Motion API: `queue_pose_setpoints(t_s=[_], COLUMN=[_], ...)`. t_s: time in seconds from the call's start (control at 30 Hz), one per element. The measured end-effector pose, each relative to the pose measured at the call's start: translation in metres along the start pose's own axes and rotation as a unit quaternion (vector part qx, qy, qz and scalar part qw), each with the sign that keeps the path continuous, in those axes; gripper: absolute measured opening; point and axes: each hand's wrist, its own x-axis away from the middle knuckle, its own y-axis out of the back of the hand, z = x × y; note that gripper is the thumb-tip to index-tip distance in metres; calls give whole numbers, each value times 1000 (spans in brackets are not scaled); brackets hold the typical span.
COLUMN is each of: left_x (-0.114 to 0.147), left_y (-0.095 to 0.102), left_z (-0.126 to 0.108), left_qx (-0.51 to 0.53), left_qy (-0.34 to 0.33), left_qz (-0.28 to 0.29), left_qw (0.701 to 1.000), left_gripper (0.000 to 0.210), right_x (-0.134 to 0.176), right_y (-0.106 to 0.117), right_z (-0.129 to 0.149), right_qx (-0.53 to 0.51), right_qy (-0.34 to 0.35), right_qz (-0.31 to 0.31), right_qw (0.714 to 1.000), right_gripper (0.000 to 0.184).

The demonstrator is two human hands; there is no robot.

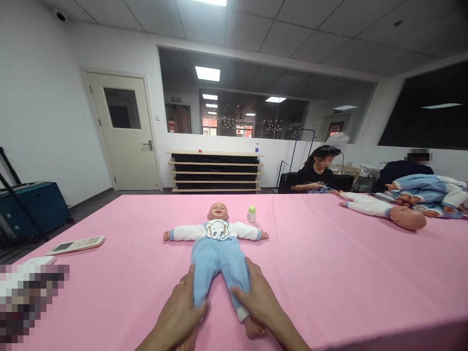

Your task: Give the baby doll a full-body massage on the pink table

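Doll (218, 246) lies face up on the pink table (329, 273), directly before the person. White top (190, 233) and blue trousers (206, 256) appear fully on, feet (255, 327) bare; whether any adjusting remains cannot be judged. Left hand (185, 297) and right hand (261, 295), palms inward, each clasp one trouser leg between thumb and fingers; firmness cannot be told.
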Motion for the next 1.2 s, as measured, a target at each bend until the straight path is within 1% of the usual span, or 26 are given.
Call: queue_pose_setpoints(t_s=[0.07, 0.1, 0.2, 0.27, 0.37, 0.43, 0.5, 0.6, 0.7, 0.77, 0.87, 0.93, 0.97, 1.03, 1.1, 1.17, 1.2], left_x=[2, 2, -1, -5, -10, -12, -13, -11, -7, -4, -6, -20, -31, -64, -104, -143, -160], left_y=[-6, -8, -11, -7, 2, 7, 6, -1, -7, -5, 6, 17, 21, 28, 28, 24, 21], left_z=[-5, -6, -6, -6, -10, -14, -18, -21, -19, -15, -5, 2, 4, 10, 14, 19, 21], left_qx=[1, 3, 0, -26, -109, -158, -178, -174, -160, -153, -139, -122, -113, -87, -51, -16, 0], left_qy=[19, 23, 29, 18, -5, -3, 10, 27, 19, 2, -18, -22, -21, -17, -12, -3, 0], left_qz=[15, 20, 25, 33, 64, 95, 123, 123, 109, 111, 120, 109, 94, 51, 28, 34, 45], left_qw=[1000, 1000, 999, 999, 992, 983, 976, 977, 981, 982, 983, 986, 989, 995, 998, 999, 999], left_gripper=[92, 93, 89, 89, 92, 94, 94, 93, 93, 94, 87, 79, 76, 73, 72, 75, 76], right_x=[-7, -9, -13, -15, -20, -23, -24, -22, -15, -9, -6, -15, -25, -56, -97, -138, -155], right_y=[-15, -21, -33, -34, -29, -27, -29, -38, -45, -44, -31, -18, -12, -2, 1, -3, -8], right_z=[8, 11, 17, 22, 29, 34, 37, 37, 32, 26, 18, 12, 9, 2, -7, -18, -24], right_qx=[43, 69, 147, 185, 222, 248, 270, 274, 248, 223, 163, 100, 63, -17, -85, -111, -105], right_qy=[-13, -25, -55, -61, -58, -62, -73, -97, -97, -82, -56, -28, -13, 5, -22, -63, -82], right_qz=[38, 53, 81, 92, 108, 129, 148, 156, 125, 104, 110, 96, 75, 33, 33, 44, 42], right_qw=[998, 996, 984, 976, 967, 958, 949, 944, 956, 966, 979, 990, 995, 999, 996, 991, 990], right_gripper=[95, 99, 101, 100, 99, 102, 107, 113, 110, 103, 99, 93, 86, 68, 58, 56, 59])
